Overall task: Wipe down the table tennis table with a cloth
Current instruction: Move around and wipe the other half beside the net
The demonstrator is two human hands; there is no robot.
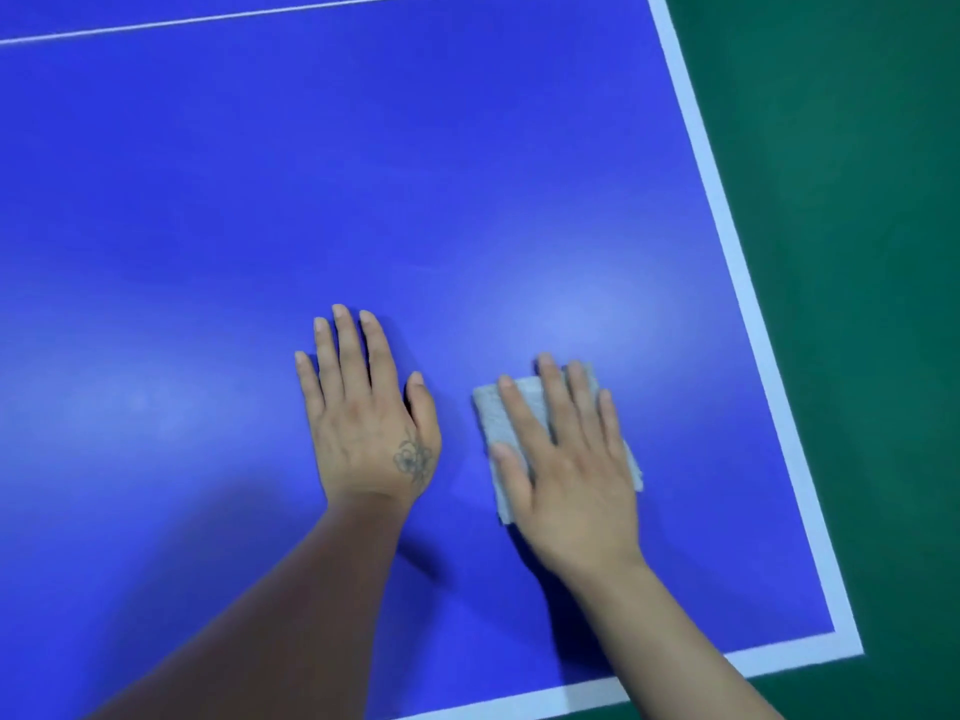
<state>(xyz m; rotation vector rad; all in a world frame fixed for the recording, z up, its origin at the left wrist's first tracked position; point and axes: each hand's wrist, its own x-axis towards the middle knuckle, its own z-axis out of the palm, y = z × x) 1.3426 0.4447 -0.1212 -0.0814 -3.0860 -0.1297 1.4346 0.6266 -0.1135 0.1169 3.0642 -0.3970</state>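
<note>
Two hands lay flat on the blue table (363, 174) near its right corner

Left hand (370, 418) was spread palm-down, bare on the surface, fingers slightly apart, a small flower tattoo (414, 458) on its back near the thumb side. Right hand (569, 459) was also spread and pressed flat on a folded pale grey cloth (493, 413) — the cloth lay on the table just right of the left hand, its edges showing past the thumb and little finger. White edge lines (727, 226) ran along the right and near sides, meeting at the corner; a thin white line (208, 18) crossed the far part of the top. Green floor (857, 200) lay beyond the table's right edge — both forearms were bare
</note>
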